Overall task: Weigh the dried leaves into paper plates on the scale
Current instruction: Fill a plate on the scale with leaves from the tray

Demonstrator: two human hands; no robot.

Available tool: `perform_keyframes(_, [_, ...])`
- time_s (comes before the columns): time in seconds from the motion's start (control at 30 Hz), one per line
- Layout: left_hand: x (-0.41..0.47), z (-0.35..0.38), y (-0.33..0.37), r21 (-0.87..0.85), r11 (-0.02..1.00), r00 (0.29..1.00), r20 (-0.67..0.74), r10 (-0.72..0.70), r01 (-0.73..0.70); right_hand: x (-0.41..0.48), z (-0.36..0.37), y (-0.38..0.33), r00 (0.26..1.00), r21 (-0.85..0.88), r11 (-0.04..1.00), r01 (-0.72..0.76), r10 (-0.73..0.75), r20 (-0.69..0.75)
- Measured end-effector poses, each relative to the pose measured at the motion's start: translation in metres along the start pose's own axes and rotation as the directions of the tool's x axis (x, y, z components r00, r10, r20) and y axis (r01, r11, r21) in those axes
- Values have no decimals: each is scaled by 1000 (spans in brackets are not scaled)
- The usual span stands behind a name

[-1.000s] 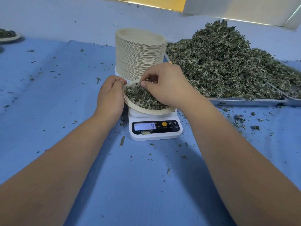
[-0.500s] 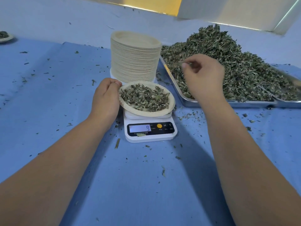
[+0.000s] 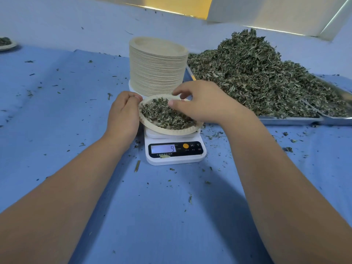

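A paper plate (image 3: 171, 131) heaped with dried leaves (image 3: 163, 115) sits on a white digital scale (image 3: 175, 159) whose display reads 9. At the plate's left rim my left hand (image 3: 123, 115) has its fingers curled, gripping the edge. My right hand (image 3: 205, 103) hovers over the plate's far right side. Its thumb and fingers are spread apart and nothing shows between them. The right part of the plate is hidden under that hand.
A tall stack of empty paper plates (image 3: 158, 69) stands just behind the scale. To the right, a metal tray (image 3: 289, 120) carries a big pile of dried leaves (image 3: 257, 77). Another filled plate (image 3: 5, 44) lies at the far left. Leaf crumbs litter the blue cloth.
My right hand went from the plate to the leaf pile on the right and has come back over the plate. My left hand stayed on the rim. The display still reads 9.
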State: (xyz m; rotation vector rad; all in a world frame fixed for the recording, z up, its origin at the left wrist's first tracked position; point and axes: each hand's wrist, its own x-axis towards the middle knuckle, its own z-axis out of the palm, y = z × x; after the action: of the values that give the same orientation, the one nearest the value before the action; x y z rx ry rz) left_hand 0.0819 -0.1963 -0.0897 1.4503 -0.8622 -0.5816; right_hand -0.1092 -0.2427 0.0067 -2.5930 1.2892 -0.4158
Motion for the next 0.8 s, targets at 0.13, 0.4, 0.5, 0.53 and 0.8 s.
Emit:
perform_keyframes(0.13, [0, 0, 0, 7, 1000, 1000, 6, 1, -1, 4, 2, -11, 993, -52, 999, 15, -9, 120])
perform_keyframes(0.4, [-3, 1, 3, 0, 1000, 1000, 2, 20, -20, 11, 11, -7, 999, 6, 1000, 30, -30, -21])
perform_keyframes(0.5, [-2, 2, 2, -4, 1000, 1000, 3, 20, -20, 10, 5, -5, 990, 116, 993, 21, -4, -144])
perform_keyframes(0.53, [-2, 2, 2, -5, 1000, 1000, 1, 18, -18, 9, 4, -4, 982, 177, 984, 27, 7, -190])
perform_keyframes(0.8, [-1, 2, 1, -2, 1000, 1000, -3, 15, -15, 4, 6, -5, 942, 302, 949, 86, 21, -334])
